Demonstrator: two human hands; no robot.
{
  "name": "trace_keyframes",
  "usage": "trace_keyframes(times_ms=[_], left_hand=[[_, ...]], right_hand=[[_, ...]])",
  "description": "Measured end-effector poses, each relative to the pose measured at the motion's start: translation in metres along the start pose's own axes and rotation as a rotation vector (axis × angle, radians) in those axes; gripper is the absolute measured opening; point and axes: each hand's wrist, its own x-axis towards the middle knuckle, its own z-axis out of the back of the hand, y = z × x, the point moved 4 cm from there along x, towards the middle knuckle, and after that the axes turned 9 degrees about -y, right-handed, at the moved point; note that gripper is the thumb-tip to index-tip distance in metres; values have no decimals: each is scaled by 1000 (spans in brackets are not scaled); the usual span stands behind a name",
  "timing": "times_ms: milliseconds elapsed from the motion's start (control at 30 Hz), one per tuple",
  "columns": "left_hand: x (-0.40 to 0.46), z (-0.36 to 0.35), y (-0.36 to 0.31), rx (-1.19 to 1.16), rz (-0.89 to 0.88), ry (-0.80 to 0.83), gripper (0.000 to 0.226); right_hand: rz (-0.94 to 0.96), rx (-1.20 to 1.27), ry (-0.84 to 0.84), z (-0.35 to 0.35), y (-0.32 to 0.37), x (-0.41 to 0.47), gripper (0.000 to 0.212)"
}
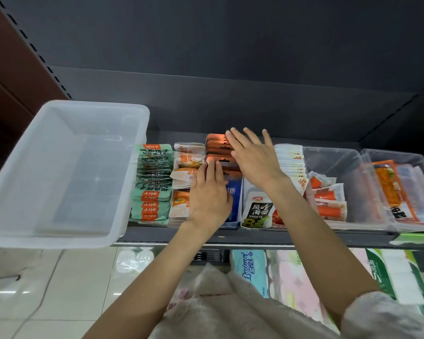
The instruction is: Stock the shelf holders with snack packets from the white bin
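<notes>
Both hands flat, fingers straight, gripping nothing: left hand [209, 192] on orange-topped packets [218, 149] mid-shelf, right hand [252, 155] over same row. White bin [15, 192] sits left, overhanging shelf edge. Legible: "8" on kelp packet [258, 209], "20%" on white packets [291, 162], "Baimei" tissue pack [250, 267] below.

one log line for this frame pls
left hand: flat on orange packets | right hand: open over same row | white bin: empty on shelf
</notes>
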Motion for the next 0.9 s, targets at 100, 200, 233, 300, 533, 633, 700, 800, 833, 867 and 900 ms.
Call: trace_keyframes(times_ms=[100, 200, 233, 300, 533, 633, 700, 800, 833, 867, 900], left_hand=[[2, 2, 3, 36, -5, -31, 69], [1, 8, 0, 33, -83, -116, 49], [0, 9, -3, 21, -133, -140, 40], [-1, 4, -8, 29, -244, -114, 27], [15, -7, -11, 152, -253, -19, 33], [10, 0, -8, 47, -245, -40, 38], [8, 13, -2, -70, -229, -126, 40], [11, 30, 5, -103, -210, -319, 57], [14, 31, 6, -24, -202, -293, 63], [19, 29, 5, 93, -187, -224, 68], [24, 24, 3, 222, -177, -162, 71]], right_hand=[[-57, 128, -148, 8, -2, 13, 32], [-179, 324, -170, 12, -7, 20, 17], [-209, 369, -158, 11, -9, 22, 15], [-234, 404, -134, 11, -11, 25, 15], [-192, 493, -71, 12, -17, 23, 20], [-90, 527, -127, 20, -20, 15, 32], [-10, 520, -190, 27, -20, 8, 36], [132, 329, -51, 23, -11, -3, 47], [140, 254, 29, 18, -9, -7, 51], [125, 186, 90, 14, -7, -10, 54], [105, 132, 123, 11, -6, -12, 57]])
